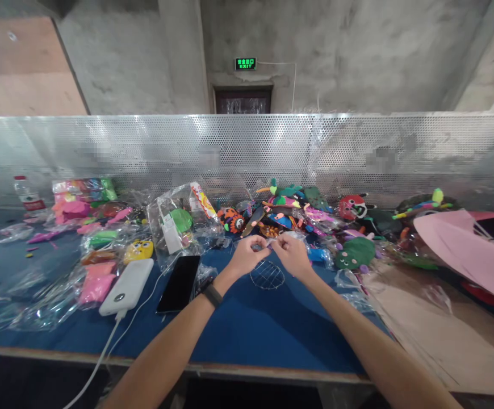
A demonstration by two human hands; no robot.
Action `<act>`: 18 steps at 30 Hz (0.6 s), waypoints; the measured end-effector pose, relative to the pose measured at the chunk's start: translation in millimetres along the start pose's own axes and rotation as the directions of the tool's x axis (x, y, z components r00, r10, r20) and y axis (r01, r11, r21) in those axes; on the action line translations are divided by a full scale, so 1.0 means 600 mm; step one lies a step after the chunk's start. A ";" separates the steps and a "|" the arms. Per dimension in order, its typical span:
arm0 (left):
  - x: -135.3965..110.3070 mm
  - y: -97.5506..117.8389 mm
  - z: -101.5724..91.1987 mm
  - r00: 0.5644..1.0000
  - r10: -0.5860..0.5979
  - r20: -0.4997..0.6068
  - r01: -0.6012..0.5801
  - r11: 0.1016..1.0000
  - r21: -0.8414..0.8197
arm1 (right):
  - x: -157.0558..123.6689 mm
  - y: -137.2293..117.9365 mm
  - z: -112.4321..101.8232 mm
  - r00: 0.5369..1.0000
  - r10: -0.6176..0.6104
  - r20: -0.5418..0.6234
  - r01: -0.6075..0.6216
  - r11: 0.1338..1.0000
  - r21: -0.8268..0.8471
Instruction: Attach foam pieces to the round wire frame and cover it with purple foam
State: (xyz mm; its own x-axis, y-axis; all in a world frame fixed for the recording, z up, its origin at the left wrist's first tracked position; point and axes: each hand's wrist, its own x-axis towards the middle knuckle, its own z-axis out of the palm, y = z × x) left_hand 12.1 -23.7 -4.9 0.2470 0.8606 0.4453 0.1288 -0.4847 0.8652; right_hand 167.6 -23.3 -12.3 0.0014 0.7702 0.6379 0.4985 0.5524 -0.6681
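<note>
My left hand (248,254) and my right hand (292,255) meet over the middle of the blue table, fingertips pinched close together. Between them is a small whitish bit whose kind I cannot make out. Just below my hands, a round wire mesh (267,275) with a grid of crossing wires lies flat on the tabletop. A dark band circles my left wrist. To the right of my right hand lies a blue packet (318,254) in clear plastic, beside a green clay animal figure (355,253) with purple feet.
Left of my arm lie a black phone (179,284) and a white power bank (128,287) with its cable. Bagged clay (97,282) and a bottle (29,196) are farther left. Colourful clay figures (285,213) pile up before a perforated metal screen (264,147). Pink sheets (464,250) lie right.
</note>
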 end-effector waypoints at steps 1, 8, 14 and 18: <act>0.003 -0.004 -0.001 1.000 -0.002 -0.027 0.003 1.000 0.021 | -0.002 -0.002 0.001 1.000 -0.012 -0.004 0.012 1.000 0.014; 0.007 -0.025 -0.013 0.967 0.110 -0.229 -0.038 0.954 0.297 | -0.024 -0.033 0.013 0.966 -0.206 0.157 0.206 0.978 0.014; 0.000 -0.014 -0.017 0.938 0.202 -0.281 -0.096 0.931 0.352 | -0.028 -0.043 0.005 0.933 -0.231 0.275 0.218 0.973 0.078; 0.000 -0.014 -0.018 0.952 0.197 -0.236 -0.106 0.931 0.349 | -0.019 -0.029 -0.007 0.979 -0.058 0.196 0.032 0.991 0.131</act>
State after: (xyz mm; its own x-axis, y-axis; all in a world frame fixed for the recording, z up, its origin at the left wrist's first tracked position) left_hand 0.6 -18.3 -9.5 0.0336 0.7605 0.6485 0.4290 -0.5971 0.6779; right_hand 162.8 -43.0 -6.4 -0.1978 0.7844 0.5878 0.3801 0.6141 -0.6916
